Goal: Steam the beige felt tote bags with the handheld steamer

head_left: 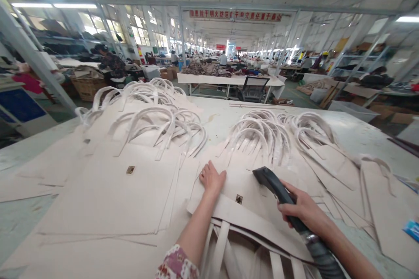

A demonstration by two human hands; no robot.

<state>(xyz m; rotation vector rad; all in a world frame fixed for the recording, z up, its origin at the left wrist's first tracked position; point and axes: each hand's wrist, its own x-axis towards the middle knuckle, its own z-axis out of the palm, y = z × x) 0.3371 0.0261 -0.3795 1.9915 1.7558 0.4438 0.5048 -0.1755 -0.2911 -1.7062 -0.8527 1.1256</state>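
Observation:
Beige tote bags with looped handles lie in overlapping stacks on a big white table [356, 133]. My left hand [211, 178] rests flat, fingers together, on the top bag of the middle stack [248, 183]. My right hand [299, 207] grips a dark handheld tool [273, 183] with a grey hose. The tool's head touches that same bag, just right of a small metal clasp [238, 199]. Another bag lies under my forearms at the near edge, its handle straps pointing toward me.
A large stack of bags [131, 170] fills the left of the table; more bags [327, 152] fan out to the right. A blue packet [412, 229] lies at the right edge. Other people work at far tables and shelves beyond.

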